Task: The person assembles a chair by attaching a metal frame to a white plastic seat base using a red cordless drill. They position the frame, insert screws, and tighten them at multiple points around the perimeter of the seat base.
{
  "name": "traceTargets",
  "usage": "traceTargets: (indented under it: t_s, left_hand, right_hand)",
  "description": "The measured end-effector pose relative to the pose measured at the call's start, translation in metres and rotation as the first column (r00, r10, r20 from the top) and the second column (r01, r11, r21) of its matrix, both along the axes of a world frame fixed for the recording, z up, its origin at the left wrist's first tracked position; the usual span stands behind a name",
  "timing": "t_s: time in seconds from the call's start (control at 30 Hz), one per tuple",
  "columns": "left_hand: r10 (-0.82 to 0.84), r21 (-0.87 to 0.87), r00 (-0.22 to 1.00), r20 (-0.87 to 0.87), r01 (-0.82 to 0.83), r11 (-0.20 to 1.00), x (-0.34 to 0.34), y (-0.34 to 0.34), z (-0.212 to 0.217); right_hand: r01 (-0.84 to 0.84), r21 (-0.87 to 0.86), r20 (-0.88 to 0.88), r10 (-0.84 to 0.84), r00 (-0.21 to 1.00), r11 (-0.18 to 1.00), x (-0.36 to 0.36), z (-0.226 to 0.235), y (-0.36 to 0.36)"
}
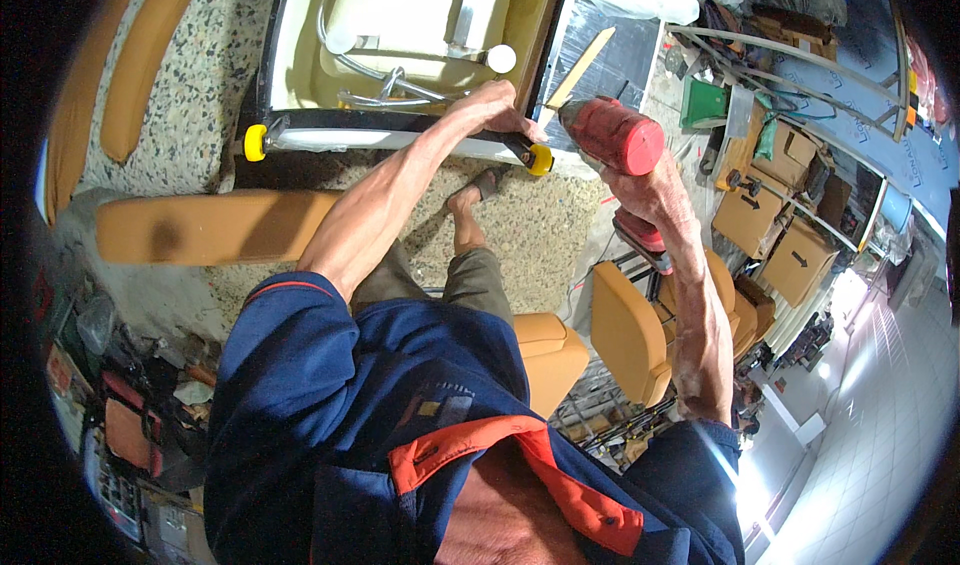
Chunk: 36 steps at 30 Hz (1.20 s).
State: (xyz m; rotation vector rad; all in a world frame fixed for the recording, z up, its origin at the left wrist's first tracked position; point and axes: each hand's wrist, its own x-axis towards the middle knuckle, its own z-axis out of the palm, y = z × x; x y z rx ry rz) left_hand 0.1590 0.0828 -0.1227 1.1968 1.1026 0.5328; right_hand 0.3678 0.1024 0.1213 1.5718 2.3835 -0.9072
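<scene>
In my right hand is a red cordless drill, its front end pointing left toward the corner of a cream basin unit with a dark rim. My left hand reaches over the unit's near right corner. Its fingers are drawn together and point down beside the drill's tip; what they hold there is too small to make out. Just below them a yellow-and-black wheel-like end piece sits on a white bar along the near edge. A matching yellow end piece is at the left.
A flexible hose lies inside the basin unit. Beyond the drill tip is a light wooden strip. Tan padded cushions lie at the left, and tan chairs stand at the right. Cardboard boxes and a green container are farther right.
</scene>
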Motion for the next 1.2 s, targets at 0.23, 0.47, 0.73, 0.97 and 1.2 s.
traceTargets:
  t_s: [0.23,0.47,0.73,0.97,1.2]
  left_hand:
    - [0.052,-0.009,0.995,0.086,-0.052,0.999,0.009,0.0,-0.041]
    - [0.029,0.093,0.986,-0.161,-0.014,0.996,0.01,0.002,-0.011]
    - [-0.036,0.049,0.953,-0.301,0.054,0.997,0.001,0.001,0.013]
    - [0.459,0.481,0.888,0.028,-0.415,0.772,0.001,-0.021,0.068]
    - [0.371,0.593,0.907,0.197,-0.412,0.692,0.004,-0.014,0.072]
  right_hand:
    - [-0.053,0.056,0.008,0.053,0.999,0.997,0.006,-0.004,-0.001]
    - [-0.022,0.041,-0.003,0.023,1.0,0.999,-0.005,0.004,0.001]
    - [-0.002,-0.031,-0.017,0.001,1.0,1.0,-0.003,0.004,0.006]
    - [-0.038,0.056,0.017,0.037,0.999,0.998,0.001,0.0,0.0]
    - [-0.047,0.04,0.187,0.038,0.982,0.998,-0.006,0.011,0.005]
